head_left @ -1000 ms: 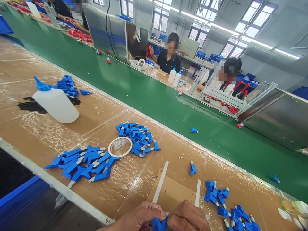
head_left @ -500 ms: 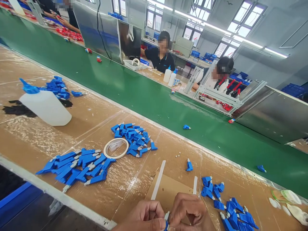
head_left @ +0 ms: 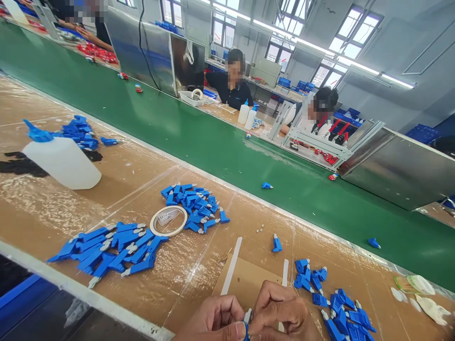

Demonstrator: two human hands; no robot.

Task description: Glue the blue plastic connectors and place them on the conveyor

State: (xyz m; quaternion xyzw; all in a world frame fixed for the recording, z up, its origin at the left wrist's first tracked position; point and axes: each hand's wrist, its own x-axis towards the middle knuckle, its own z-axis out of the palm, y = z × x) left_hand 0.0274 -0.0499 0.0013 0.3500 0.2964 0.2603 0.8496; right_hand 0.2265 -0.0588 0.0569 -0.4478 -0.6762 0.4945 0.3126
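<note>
At the bottom edge my left hand and my right hand meet, fingers pinched together on one small blue connector part with a white tip. Most of that part is hidden by my fingers. A heap of short blue parts lies just right of my right hand. A single blue part stands alone ahead of my hands. Long blue assembled pieces lie in a pile to the left, and another blue pile sits beyond a roll of clear tape.
A white squeeze bottle with a blue cap lies on the taped brown bench at left. A green conveyor belt runs behind the bench with loose blue parts on it. Other people sit at stations across the belt.
The view has shifted so everything on the bench sits further left. My hands have come up into view and my fingers have reworked their pinch on the blue part.
</note>
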